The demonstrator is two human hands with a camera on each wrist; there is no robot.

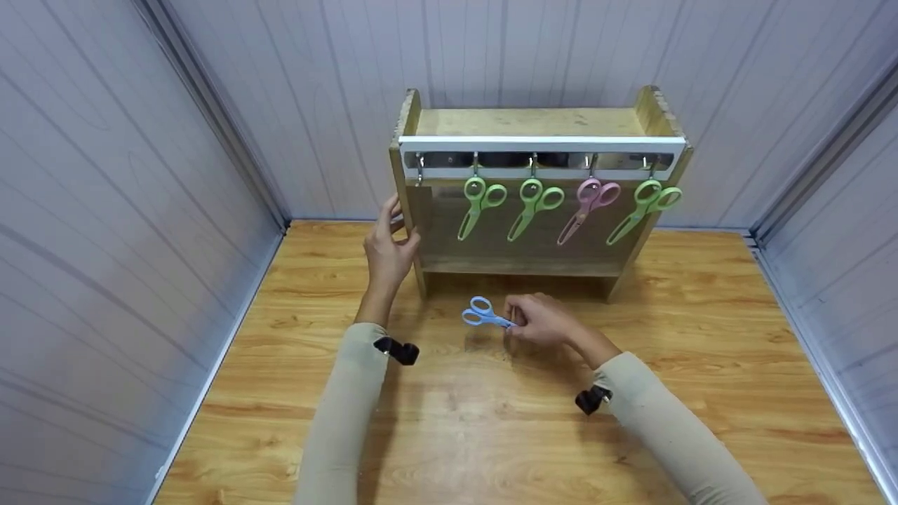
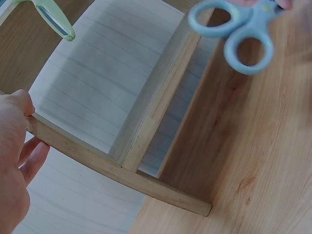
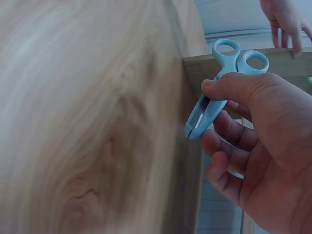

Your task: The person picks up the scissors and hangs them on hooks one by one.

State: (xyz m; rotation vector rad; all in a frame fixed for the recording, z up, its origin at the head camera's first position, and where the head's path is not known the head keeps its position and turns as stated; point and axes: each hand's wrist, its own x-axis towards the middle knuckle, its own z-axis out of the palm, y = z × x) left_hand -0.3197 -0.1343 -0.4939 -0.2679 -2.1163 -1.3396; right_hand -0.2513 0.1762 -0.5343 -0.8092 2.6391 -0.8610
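My right hand (image 1: 544, 320) pinches a pair of blue scissors (image 3: 222, 92) by the blades between thumb and fingers, with the handle loops sticking out free. In the head view the scissors point left, in front of the wooden rack (image 1: 519, 266). My left hand (image 1: 391, 245) grips the rack's left side board (image 2: 122, 170), thumb in front and fingers behind. Along the rack's top front runs a metal hook strip (image 1: 561, 160). Green scissors (image 1: 478, 203) hang from it, with more green pairs and a pink pair (image 1: 586, 207) to the right. The leftmost hook (image 1: 419, 168) holds nothing.
The rack stands on a wood-grain floor (image 1: 449, 435) near the back wall (image 1: 337, 119). A panelled wall (image 1: 105, 210) rises on the left and another (image 1: 835, 252) on the right. A crossbar (image 2: 161, 97) joins the rack's sides low down.
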